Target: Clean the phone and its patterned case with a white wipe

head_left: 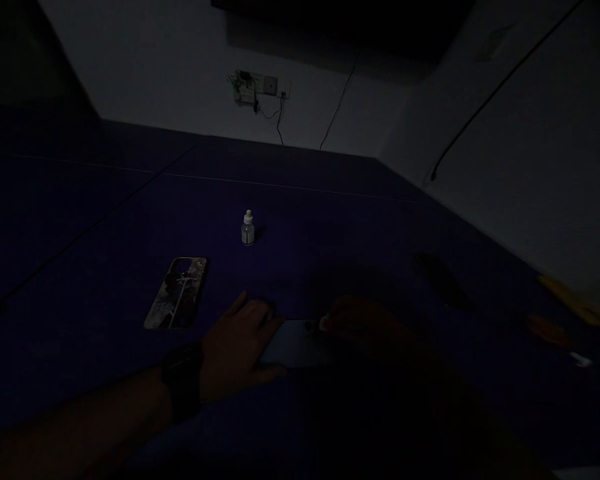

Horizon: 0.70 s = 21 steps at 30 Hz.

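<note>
A pale blue phone [293, 343] lies back side up on the dark blue surface, its camera lenses near the right end. My left hand [243, 343], wearing a dark watch, grips the phone's left end between thumb and fingers. At the camera end, my right hand [363, 320] is closed in a pinch, deep in shadow. A small white piece [324, 323] shows at its fingertips, against or close to the lenses; it is too dark to tell its kind. Left of my hands rests a patterned phone case [177, 293]. Beyond the hands stands a small white-capped dropper bottle [248, 230].
A dark flat object [443, 280] lies to the right. Blurred yellow [575, 300] and orange [547, 330] items sit at the far right. A thin cable [105, 217] crosses the surface at left. Wall sockets [265, 85] with cords are at the back.
</note>
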Each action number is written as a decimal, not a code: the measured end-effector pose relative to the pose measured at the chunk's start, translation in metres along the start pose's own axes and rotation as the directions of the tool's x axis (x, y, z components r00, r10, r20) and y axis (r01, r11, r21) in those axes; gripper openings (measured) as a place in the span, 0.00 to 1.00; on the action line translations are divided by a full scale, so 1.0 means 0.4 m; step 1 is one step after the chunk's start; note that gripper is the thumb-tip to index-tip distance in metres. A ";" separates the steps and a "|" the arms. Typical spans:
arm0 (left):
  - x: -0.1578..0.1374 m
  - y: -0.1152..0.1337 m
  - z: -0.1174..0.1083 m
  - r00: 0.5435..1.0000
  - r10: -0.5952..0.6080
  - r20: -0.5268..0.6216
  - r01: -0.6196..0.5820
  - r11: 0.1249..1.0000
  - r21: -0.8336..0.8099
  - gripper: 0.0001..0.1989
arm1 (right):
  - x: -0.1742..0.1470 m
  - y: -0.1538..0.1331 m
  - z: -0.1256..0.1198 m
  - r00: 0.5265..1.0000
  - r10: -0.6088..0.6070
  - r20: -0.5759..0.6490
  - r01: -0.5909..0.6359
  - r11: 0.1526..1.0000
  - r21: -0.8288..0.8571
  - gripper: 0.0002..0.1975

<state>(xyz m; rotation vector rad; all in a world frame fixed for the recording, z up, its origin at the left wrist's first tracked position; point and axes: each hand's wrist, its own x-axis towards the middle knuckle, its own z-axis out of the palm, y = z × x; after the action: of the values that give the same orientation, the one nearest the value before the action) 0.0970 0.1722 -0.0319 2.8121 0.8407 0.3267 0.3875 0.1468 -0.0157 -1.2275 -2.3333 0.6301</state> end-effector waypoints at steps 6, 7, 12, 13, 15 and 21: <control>-0.001 -0.003 0.001 1.000 -0.008 -0.029 0.007 0.999 -0.035 0.36 | 0.030 0.048 0.012 0.758 0.512 -0.404 -0.338 0.838 0.428 0.17; -0.001 -0.003 0.002 0.999 -0.011 -0.031 0.010 0.999 -0.044 0.36 | 0.037 0.055 0.016 0.731 0.563 -0.387 -0.387 0.808 0.444 0.17; -0.003 -0.006 0.017 0.996 -0.021 -0.082 0.016 0.998 -0.063 0.37 | 0.108 0.076 0.021 0.731 0.528 -0.433 -0.449 0.849 0.277 0.12; -0.003 -0.007 0.021 0.996 -0.020 -0.087 0.015 0.998 -0.064 0.38 | 0.135 0.079 0.019 0.753 0.483 -0.447 -0.434 0.875 0.214 0.10; -0.002 -0.008 0.029 0.994 -0.036 -0.106 0.029 0.997 -0.067 0.41 | 0.203 0.084 0.015 0.764 0.466 -0.446 -0.428 0.884 0.191 0.08; -0.001 -0.007 0.035 0.987 -0.079 -0.138 0.060 0.989 -0.135 0.47 | 0.381 0.115 -0.003 0.749 0.559 -0.357 -0.515 0.829 0.219 0.10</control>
<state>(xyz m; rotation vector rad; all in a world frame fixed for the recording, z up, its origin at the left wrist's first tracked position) 0.0989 0.1725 -0.0459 2.6569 0.9096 0.5563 0.3391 0.2985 -0.0170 -1.8037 -1.5710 0.5919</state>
